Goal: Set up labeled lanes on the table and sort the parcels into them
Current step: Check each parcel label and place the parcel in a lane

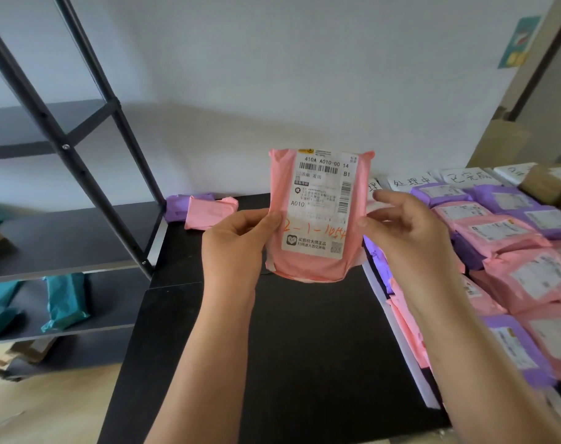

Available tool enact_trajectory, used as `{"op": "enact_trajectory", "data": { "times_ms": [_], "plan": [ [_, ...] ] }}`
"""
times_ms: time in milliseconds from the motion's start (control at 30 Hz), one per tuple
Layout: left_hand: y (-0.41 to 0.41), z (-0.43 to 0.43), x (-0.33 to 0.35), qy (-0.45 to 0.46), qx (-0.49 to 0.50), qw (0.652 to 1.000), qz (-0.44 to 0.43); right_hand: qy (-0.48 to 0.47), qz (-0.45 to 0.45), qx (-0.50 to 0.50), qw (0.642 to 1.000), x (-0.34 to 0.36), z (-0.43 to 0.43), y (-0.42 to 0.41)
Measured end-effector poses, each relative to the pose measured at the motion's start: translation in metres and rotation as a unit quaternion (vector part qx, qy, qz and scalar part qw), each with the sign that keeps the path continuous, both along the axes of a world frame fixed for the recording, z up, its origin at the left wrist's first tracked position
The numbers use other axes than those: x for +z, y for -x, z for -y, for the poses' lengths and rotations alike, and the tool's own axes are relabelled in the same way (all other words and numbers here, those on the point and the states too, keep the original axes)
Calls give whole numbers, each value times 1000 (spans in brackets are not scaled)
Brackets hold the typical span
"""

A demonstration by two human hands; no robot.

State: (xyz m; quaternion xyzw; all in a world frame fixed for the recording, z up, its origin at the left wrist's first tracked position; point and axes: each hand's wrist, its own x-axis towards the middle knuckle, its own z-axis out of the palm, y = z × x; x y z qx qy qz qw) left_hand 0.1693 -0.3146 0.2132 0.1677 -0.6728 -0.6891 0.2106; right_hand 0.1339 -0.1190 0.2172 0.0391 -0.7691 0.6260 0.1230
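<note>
Fingers point(269, 219) of left hand point(234, 248) and right hand point(407, 238) pinch pink parcel point(317, 264) upright above black table point(304, 347).

A parcel point(317, 216) is held upright at frame centre above the table point(272, 347). Two parcels point(208, 209) lie behind it, centre left. Stacked parcels point(512, 251) fill the right, with labels point(410, 182) behind them. A shelf rack point(64, 238) stands at left.

black table point(304, 347): pink parcel point(210, 213) and purple parcel point(176, 208) at far edge; parcel rows point(512, 267) on right, handwritten labels point(410, 181) behind.
</note>
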Motion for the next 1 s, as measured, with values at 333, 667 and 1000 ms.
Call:
{"op": "enact_trajectory", "data": {
  "times_ms": [333,667,1000],
  "plan": [
    [-21,15,-16,138,-76,986,49,-234,-83,-76,966,-1,18,-34],
    [-20,-17,-39,204,-205,953,89,-155,27,-141,977,-42,-16,-71],
    [-18,-90,-38,153,-202,967,40,-89,15,-260,961,-44,-103,-96]
  ]
}}
